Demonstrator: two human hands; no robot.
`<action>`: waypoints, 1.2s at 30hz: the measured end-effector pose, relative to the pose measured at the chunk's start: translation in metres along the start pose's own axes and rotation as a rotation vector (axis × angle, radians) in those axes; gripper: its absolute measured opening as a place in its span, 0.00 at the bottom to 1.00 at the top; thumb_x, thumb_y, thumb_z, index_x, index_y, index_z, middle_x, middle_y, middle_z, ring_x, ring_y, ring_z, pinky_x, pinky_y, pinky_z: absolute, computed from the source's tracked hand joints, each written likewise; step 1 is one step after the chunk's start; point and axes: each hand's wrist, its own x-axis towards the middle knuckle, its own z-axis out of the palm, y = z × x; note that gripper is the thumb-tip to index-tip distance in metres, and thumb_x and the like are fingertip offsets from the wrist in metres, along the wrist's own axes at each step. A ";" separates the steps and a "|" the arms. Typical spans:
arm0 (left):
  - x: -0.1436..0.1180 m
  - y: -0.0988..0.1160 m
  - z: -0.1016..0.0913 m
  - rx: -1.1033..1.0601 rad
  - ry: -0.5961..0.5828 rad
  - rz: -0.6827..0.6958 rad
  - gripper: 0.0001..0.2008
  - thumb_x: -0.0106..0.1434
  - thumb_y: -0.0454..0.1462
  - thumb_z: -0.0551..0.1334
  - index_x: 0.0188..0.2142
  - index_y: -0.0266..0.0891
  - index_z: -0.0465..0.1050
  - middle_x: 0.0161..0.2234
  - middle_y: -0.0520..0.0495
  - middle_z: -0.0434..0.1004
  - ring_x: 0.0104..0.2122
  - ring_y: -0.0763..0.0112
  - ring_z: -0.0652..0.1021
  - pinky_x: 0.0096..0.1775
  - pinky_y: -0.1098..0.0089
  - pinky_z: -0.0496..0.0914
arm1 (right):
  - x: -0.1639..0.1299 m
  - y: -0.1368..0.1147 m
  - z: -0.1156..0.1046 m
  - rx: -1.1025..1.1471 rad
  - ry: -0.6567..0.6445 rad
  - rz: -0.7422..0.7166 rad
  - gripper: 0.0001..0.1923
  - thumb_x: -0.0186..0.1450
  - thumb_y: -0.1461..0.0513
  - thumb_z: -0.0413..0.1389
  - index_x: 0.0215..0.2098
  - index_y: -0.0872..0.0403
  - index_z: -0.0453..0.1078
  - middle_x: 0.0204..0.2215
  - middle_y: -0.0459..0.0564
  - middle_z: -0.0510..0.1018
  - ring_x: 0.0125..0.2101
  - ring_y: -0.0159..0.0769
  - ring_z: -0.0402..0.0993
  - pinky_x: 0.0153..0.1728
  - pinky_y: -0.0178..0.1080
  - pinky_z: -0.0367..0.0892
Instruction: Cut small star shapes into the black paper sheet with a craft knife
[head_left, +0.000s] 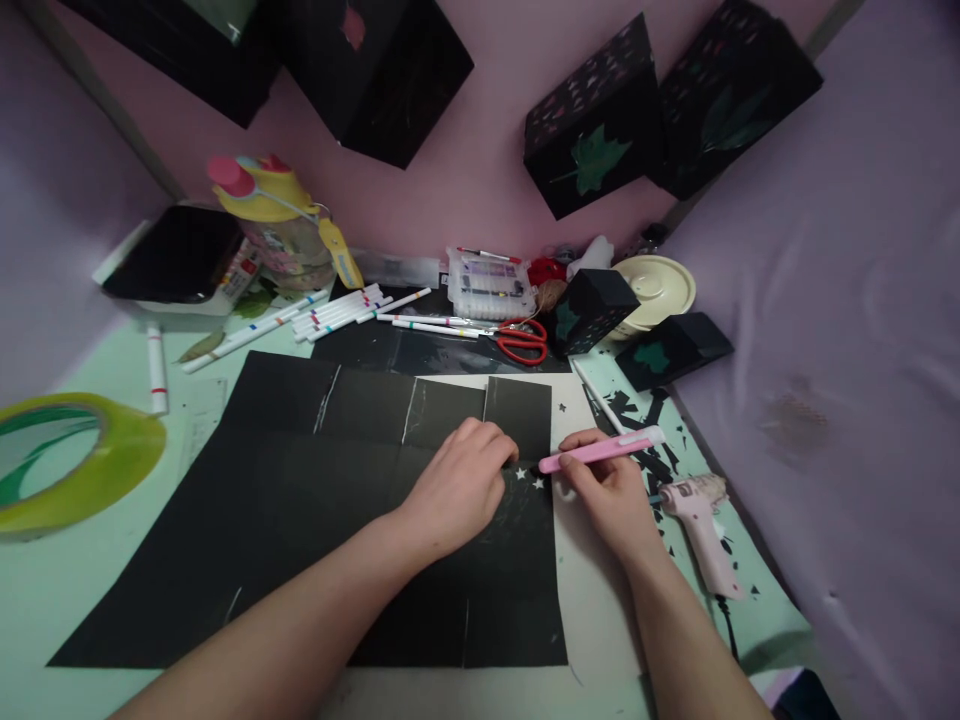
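A large sheet of black card [300,520] with scored fold lines lies in front of me. Near its right edge are small pale star-shaped cut-outs [521,474]. My right hand [611,490] grips a pink craft knife [592,452], its dark tip at the card's edge beside the stars. Just left of the stars, my left hand [461,480] rests on the card with curled fingers; whatever is under the fingertips is hidden.
A pink glue gun [701,525] and black scraps [652,450] lie to the right. Red-handled scissors [523,342], white markers [337,312] and a clear box [491,285] sit behind. Yellow-green tape [135,450] is at left. Black boxes [592,130] with leaves hang overhead.
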 end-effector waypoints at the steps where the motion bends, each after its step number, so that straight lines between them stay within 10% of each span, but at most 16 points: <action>1: 0.000 0.000 0.000 -0.003 -0.001 -0.001 0.13 0.61 0.25 0.51 0.41 0.38 0.69 0.40 0.46 0.70 0.43 0.64 0.66 0.46 0.64 0.66 | 0.000 0.000 0.000 0.001 -0.007 0.002 0.04 0.62 0.61 0.56 0.32 0.53 0.68 0.25 0.44 0.71 0.24 0.30 0.66 0.25 0.33 0.60; 36: 0.001 -0.002 0.002 -0.004 -0.038 0.014 0.15 0.60 0.27 0.54 0.39 0.42 0.76 0.40 0.46 0.69 0.43 0.63 0.66 0.45 0.62 0.66 | 0.001 0.000 0.002 -0.064 0.089 0.034 0.13 0.60 0.57 0.62 0.22 0.53 0.68 0.20 0.44 0.71 0.23 0.33 0.67 0.25 0.34 0.61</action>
